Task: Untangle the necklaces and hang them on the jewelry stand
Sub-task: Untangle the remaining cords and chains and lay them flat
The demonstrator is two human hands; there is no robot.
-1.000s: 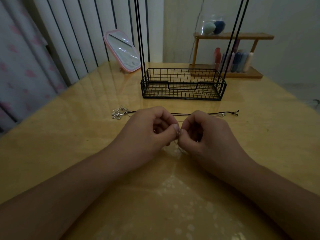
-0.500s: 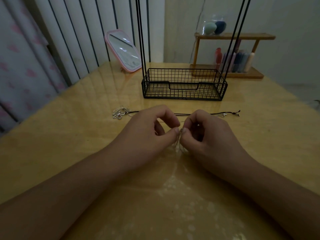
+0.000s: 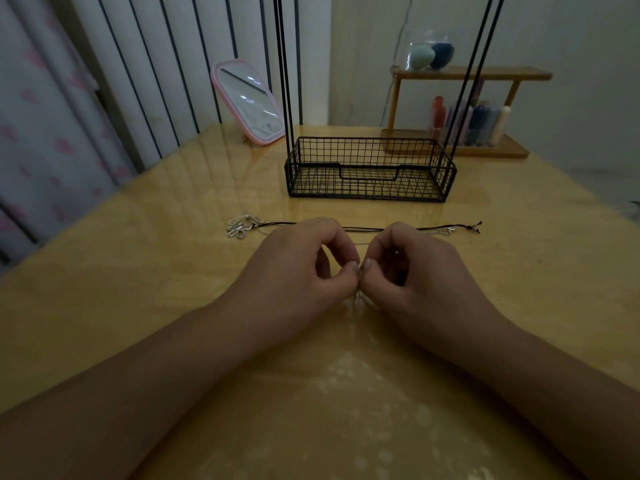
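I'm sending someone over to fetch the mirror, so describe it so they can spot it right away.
Start at the yellow wooden table and look to its far left corner, by the striped wall. Left of the black wire basket at the foot of the jewelry stand, the mirror leans tilted back. It is the only pink-framed, rounded-rectangle item there; the wooden shelf with bottles sits on the opposite side.

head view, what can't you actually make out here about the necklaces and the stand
- Top of the jewelry stand: cut off by the upper frame edge, so its hooks are unseen.
- What the left hand and right hand pinch: a thin silver chain, too fine and hidden by fingertips.
- Middle of the black cord necklace: behind the hands.
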